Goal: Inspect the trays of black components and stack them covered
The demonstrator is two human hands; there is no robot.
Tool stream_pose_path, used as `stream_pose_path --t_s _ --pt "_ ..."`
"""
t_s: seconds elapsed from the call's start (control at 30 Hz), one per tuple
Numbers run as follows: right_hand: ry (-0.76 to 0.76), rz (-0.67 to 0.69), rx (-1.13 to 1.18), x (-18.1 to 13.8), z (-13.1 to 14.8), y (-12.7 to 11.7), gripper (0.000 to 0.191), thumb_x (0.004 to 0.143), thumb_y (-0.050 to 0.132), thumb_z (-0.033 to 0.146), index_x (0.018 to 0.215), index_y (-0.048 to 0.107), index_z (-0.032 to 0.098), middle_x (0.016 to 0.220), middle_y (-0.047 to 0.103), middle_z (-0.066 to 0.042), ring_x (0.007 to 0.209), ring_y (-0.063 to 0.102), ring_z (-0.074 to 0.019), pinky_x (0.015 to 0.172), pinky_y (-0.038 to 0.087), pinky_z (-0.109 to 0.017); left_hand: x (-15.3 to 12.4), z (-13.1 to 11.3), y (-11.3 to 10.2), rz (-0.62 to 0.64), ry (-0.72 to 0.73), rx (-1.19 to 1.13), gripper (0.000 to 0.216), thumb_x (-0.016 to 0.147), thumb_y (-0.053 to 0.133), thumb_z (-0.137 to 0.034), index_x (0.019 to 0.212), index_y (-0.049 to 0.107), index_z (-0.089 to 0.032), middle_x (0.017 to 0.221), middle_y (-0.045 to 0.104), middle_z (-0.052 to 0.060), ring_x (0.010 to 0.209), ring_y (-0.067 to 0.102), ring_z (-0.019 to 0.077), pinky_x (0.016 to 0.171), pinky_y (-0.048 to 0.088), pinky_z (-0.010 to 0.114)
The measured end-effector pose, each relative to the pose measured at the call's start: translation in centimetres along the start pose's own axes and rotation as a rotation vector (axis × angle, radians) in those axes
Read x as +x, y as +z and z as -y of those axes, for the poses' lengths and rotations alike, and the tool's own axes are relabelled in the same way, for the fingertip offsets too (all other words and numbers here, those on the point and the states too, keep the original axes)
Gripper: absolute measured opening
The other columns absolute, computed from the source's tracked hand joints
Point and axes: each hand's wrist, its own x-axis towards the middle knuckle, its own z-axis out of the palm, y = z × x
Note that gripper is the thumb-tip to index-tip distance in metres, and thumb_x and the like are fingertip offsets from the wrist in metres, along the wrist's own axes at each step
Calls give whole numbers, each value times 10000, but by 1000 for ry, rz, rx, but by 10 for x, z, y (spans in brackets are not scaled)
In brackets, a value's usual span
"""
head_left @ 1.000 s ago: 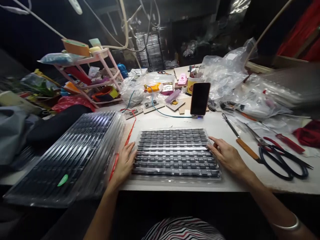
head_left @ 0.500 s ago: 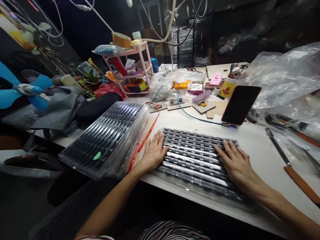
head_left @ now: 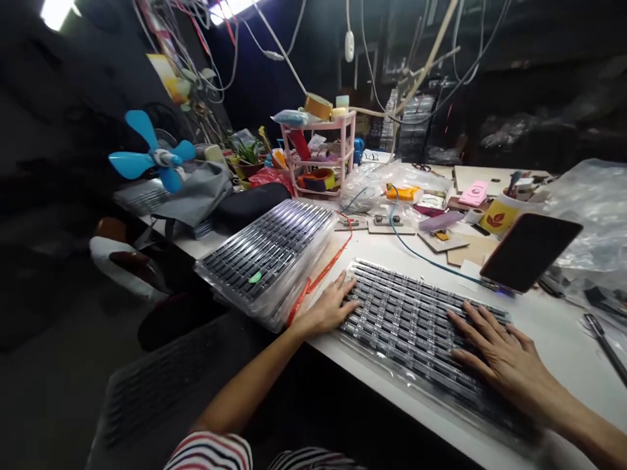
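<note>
Head view: my left hand (head_left: 327, 308) lies flat at the left end of the clear tray of dark strips (head_left: 411, 316). Its fingers (head_left: 349, 287) are loosely spread and rest on the tray's edge, gripping nothing. My right hand (head_left: 509, 358) is on top of the tray near its right end, fingers (head_left: 471, 324) fanned wide and pressed flat on the rows.

The tray sits on the white table (head_left: 553, 323) right in front of me, along the near edge. Its long axis runs from hand to hand, and its rows run the same way; in the picture it slants from upper left down to lower right.

Just beside my left hand is a red strap (head_left: 323, 273), then a tilted stack of like trays (head_left: 269, 251). A dark phone (head_left: 531, 251) leans just behind the tray.

The tray's near right corner blurs out under my right wrist, and I can't make out what the strips carry.
</note>
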Motion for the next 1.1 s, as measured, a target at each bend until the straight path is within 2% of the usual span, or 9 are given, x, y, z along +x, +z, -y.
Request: stream_pose_path --t_s 0.07,0.17,0.33,0.53,0.63,0.73,0.87,1.0,1.1 --pt "-2 -42 9 11 0 -2 638 850 311 691 1371 452 352 1443 421 -94 1306 400 -341 964 380 -571 -35 -9 -12 -126 83 -15 476 916 488 -332 1362 468 -169 1514 300 123 1384 312 230 1124 306 391" --pt "-100 -79 110 50 22 -20 596 881 338 630 1352 483 295 1385 492 -111 1266 456 -317 951 421 -521 -90 -15 -39 -578 247 -4 335 916 479 -238 1228 603 -244 1380 514 67 1309 432 246 1085 370 447" --pt "-331 -17 462 171 100 -53 422 927 427 388 1310 511 233 1369 500 -121 1219 493 -268 984 413 -481 -140 19 -92 -1137 18 120 337 870 545 -195 1178 641 -290 1186 648 22 1180 544 244 1090 356 438" --pt "-179 -100 591 313 168 -47 354 917 500 308 1246 528 181 1322 500 -122 1183 494 -236 994 406 -468 -147 66 -100 -933 -79 144 410 942 391 -264 1332 507 -311 1431 447 15 1356 354 232 1151 237 429" --pt "-91 -72 675 340 177 -40 339 901 535 370 1188 553 190 1235 546 -86 1061 557 -203 900 477 -440 -149 76 -96 -989 -189 95 386 910 458 -392 1265 579 -299 1257 539 64 1176 517 254 1042 389 416" --pt "9 -19 761 339 174 -36 323 902 532 380 1151 568 177 1172 575 -79 1000 578 -188 854 499 -408 -150 86 -102 -1018 -320 -101 453 837 518 -549 1151 669 -260 854 557 43 738 579 192 714 521 327" --pt "140 104 911 325 165 -36 339 892 540 413 1104 580 152 1080 604 -60 920 599 -177 790 517 -378 -148 96 -119 -995 -449 -697 636 708 677 -569 1233 606 -219 588 483 -33 491 471 112 432 402 201" --pt "75 360 1171 300 161 -45 365 881 530 457 1013 616 128 964 657 -64 855 632 -166 767 528 -347 -151 88 -131 -960 -505 -1107 744 693 743 -289 1371 437 -289 599 574 -65 353 418 59 301 279 146" --pt "-25 572 1354 257 149 -55 396 808 597 465 1051 631 155 967 687 -73 905 648 -194 799 532 -348 -166 68 -130 -940 -571 -1264 615 678 707 -185 1273 556 -214 835 711 31 538 638 137 413 487 199"
